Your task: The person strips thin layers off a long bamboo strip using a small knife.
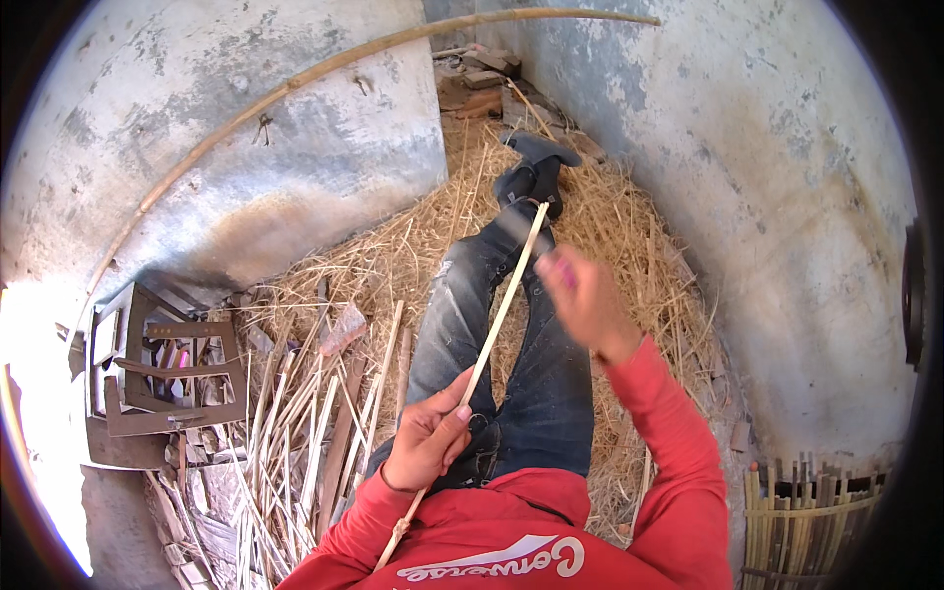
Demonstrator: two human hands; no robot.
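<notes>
- Just below the left fingers, nearest my camera: a browner tail with a knobbly joint (400, 528) slants across the red sleeve (356, 519).
- Left hand (430, 438): its fingers pinch a long, slim, pale strip (503, 305), which runs from them up and slightly right, over dark jeans (447, 329).
- Right hand (593, 307), beyond and right of the left fingers: its fingers curl around a pink-handled tool (563, 273). Motion blurs it on my feed; a grey smear by the strip's far end may be its blade, and I cannot tell whether it touches.
- Progress, as I judge it: the stretch beyond the left fingers looks pared and even; the knobbly end looks unworked.
- Low and right of the right fingers: upright slats (801, 521).
- Left of the left fingers: loose strips (315, 442), then a dark wooden frame (177, 421).
- Far beyond all fingers: straw (639, 265), then a bent pole (536, 14).
</notes>
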